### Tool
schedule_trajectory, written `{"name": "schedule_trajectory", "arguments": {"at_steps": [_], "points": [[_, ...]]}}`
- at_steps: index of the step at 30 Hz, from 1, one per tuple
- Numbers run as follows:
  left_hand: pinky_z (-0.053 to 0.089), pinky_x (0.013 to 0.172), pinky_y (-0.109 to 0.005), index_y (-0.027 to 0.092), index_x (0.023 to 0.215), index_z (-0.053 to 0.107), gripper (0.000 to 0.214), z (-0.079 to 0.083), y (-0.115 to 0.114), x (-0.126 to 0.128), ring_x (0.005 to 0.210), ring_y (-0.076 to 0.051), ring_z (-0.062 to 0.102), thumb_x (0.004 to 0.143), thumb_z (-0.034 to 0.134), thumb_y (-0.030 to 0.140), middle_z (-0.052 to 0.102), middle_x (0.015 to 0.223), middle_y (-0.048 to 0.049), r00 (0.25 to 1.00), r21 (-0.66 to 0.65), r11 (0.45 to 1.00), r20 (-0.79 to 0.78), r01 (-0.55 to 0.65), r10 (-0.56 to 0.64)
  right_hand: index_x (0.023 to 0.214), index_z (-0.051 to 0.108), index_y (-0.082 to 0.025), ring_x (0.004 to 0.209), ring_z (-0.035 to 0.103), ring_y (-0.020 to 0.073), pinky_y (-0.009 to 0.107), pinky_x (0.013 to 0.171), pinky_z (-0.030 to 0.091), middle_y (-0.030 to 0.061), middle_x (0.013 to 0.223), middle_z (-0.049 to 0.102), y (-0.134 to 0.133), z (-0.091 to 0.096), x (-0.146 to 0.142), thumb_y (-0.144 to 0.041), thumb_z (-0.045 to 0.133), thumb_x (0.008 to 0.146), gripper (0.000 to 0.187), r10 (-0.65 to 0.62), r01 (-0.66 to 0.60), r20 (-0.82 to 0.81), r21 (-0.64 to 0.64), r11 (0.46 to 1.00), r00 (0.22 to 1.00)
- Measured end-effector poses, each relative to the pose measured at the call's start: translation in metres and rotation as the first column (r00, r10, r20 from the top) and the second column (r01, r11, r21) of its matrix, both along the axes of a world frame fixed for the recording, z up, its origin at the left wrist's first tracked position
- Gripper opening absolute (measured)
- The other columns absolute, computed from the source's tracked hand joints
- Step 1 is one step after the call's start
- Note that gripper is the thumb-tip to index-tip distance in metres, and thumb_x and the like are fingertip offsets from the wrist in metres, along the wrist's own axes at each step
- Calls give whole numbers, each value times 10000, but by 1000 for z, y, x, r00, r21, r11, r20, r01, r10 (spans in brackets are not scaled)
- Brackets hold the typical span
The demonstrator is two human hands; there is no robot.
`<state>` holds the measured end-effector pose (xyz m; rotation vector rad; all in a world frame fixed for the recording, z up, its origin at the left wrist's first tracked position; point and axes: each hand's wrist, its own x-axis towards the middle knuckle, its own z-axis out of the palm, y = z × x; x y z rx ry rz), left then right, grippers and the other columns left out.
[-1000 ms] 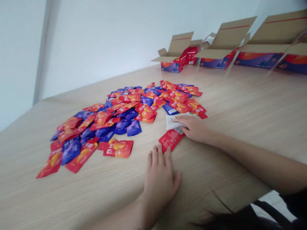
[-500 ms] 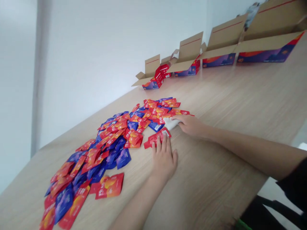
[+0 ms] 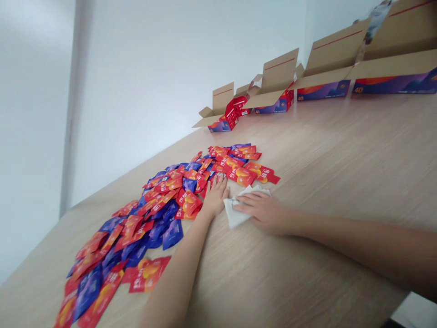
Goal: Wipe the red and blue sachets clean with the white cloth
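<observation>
Sheet: A white crumpled sheet point(image 3: 243, 208), maybe a wipe or a tissue, lies on the table, at the right edge of the pile of sachets. It is between both hands and under the right one.

Right hand: The right hand point(image 3: 262, 213) lies flat on top of the sheet, palm down, with the fingers close together and pointing to the left. It presses the sheet and does not pinch it.

Left hand: The left hand point(image 3: 215, 197) is flat on the table, palm down and empty, with the fingers a little spread. Its fingertips touch the edge of the pile, and it stands just beside the sheet.

Sachets: Many red and blue sachets point(image 3: 172, 234) lie in one long, loose pile, overlapping each other. Some red ones are at the far end, past the hands.

Table: The pale wood-grain table point(image 3: 324, 150) carries everything.

Boxes: Four open cardboard boxes point(image 3: 327, 64) stand in a row along the far table edge, printed red and purple, with flaps up.

Wall: A white wall point(image 3: 153, 91) rises behind the table.
</observation>
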<state>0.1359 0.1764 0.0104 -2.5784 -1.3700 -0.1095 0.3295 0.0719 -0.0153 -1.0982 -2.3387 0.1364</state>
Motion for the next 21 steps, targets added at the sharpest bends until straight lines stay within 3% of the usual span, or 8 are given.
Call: {"name": "schedule_trajectory", "arguments": {"at_steps": [4, 6, 9, 12, 14, 17, 21], "points": [[481, 956, -484, 183, 1239, 566, 347, 20, -26, -24, 1144, -253, 570, 942, 561, 363, 563, 1303, -101, 987, 41, 986, -3, -161, 162, 1398, 527, -184, 1346, 435, 289, 501, 1099, 325, 161, 1461, 489, -2, -3, 1, -178, 515, 849, 549, 72, -63, 119, -73, 995, 990], [444, 982, -462, 168, 1134, 623, 308, 34, -43, -48, 1185, -278, 543, 988, 409, 333, 595, 1247, -129, 953, 65, 952, -13, -300, 302, 1403, 522, -186, 1351, 431, 275, 485, 1106, 318, 159, 1466, 485, -2, -2, 3, -179, 515, 854, 549, 76, -65, 121, -90, 994, 990], [434, 922, -561, 111, 1064, 650, 455, 46, -67, -85, 1148, -392, 556, 975, 347, 439, 632, 1137, -213, 848, 74, 850, -64, -522, 526, 1387, 541, -175, 1343, 438, 279, 482, 1109, 313, 167, 1454, 494, -3, 0, 4, -173, 513, 853, 535, 70, -59, 116, -91, 994, 991], [484, 815, -555, 42, 1092, 628, 575, 41, -80, -111, 1062, -418, 598, 929, 431, 557, 632, 1097, -262, 713, 64, 724, -130, -687, 689, 1386, 540, -163, 1345, 433, 284, 489, 1105, 315, 172, 1451, 495, -4, -1, 2, -158, 502, 850, 538, 48, -39, 113, -85, 996, 992], [509, 845, -505, 93, 1188, 586, 497, 33, -84, -119, 1074, -331, 606, 930, 510, 512, 612, 1187, -193, 669, 67, 685, -160, -726, 725, 1384, 540, -158, 1346, 430, 285, 495, 1103, 315, 174, 1451, 495, -5, -2, 0, -153, 499, 848, 538, 35, -26, 114, -85, 996, 993], [531, 881, -455, 177, 1238, 561, 376, 26, -84, -119, 1061, -234, 611, 930, 588, 390, 594, 1240, -97, 650, 49, 671, -206, -740, 731, 1385, 538, -165, 1336, 440, 284, 500, 1096, 322, 169, 1446, 500, -5, -3, 0, -154, 497, 848, 539, 33, -22, 121, -90, 996, 992], [541, 864, -450, 169, 1237, 563, 370, 28, -83, -115, 1054, -239, 615, 929, 592, 373, 595, 1238, -104, 623, 12, 648, -257, -762, 738, 1389, 533, -169, 1335, 442, 283, 501, 1091, 330, 165, 1448, 497, -5, -1, 3, -164, 492, 860, 531, 35, -24, 140, -83, 996, 990]]}}
